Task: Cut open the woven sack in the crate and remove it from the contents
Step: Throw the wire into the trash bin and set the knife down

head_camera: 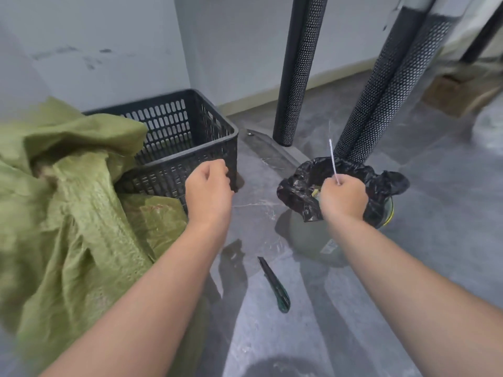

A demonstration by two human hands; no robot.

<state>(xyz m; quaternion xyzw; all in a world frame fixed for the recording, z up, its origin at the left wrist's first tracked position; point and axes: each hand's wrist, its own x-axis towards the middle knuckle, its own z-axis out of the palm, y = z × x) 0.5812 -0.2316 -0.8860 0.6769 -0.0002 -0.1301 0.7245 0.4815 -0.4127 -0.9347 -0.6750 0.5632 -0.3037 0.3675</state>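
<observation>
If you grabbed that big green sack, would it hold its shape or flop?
Probably flop: the green sack lies in deep folds and spills over the black crate. Its woven surface looks slightly glossy, so it may slip in a grip. The cloth seems light; any contents are hidden.

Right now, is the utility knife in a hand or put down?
Put down. The utility knife lies on the floor, untouched; the right hand pinches a white string, the left hand is by the crate.
</observation>
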